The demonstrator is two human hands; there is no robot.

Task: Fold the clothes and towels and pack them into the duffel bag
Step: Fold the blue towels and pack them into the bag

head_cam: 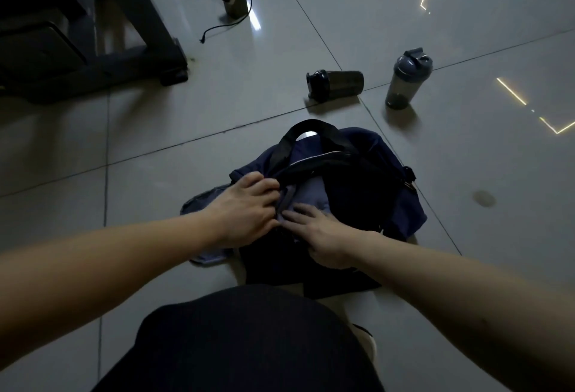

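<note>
Navy duffel bag (389, 205) sits mid-frame on the tiled floor (155, 143), with a grey-blue cloth (308, 192) in its mouth and spilling toward 9 o'clock. The left hand (245, 211) curls its fingers round the cloth at the opening, and the right hand (317, 236) presses on it with straight fingers. At 1 o'clock are a lying bottle (336, 83) and an upright bottle (407, 80).

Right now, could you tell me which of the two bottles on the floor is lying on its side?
The left bottle lies on its side, black cap pointing left; the right bottle, with the grey lid, stands upright.
</note>
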